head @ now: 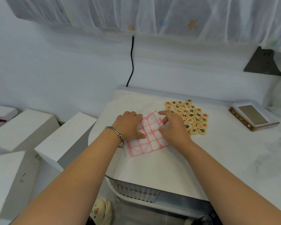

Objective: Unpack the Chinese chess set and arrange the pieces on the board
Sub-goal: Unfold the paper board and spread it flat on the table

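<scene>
A folded white paper board [150, 138] with a red grid lies on the white table [161, 168]. My left hand [130, 125] rests on its left part, fingers curled over the paper's far edge. On the right part lies my right hand [172, 127], with its fingertips pinching the paper near the top. Just right of my right hand, several cream round chess pieces [189, 116] with red and black characters lie flat in a tight cluster, touching the hand's side. The set's box [253, 116] sits open at the far right.
White blocks [63, 140] stand left of the table, close to its edge. A black cable [131, 62] hangs down the wall behind. A dark bracket [264, 62] is on the wall at right. A slipper [101, 210] lies on the floor below.
</scene>
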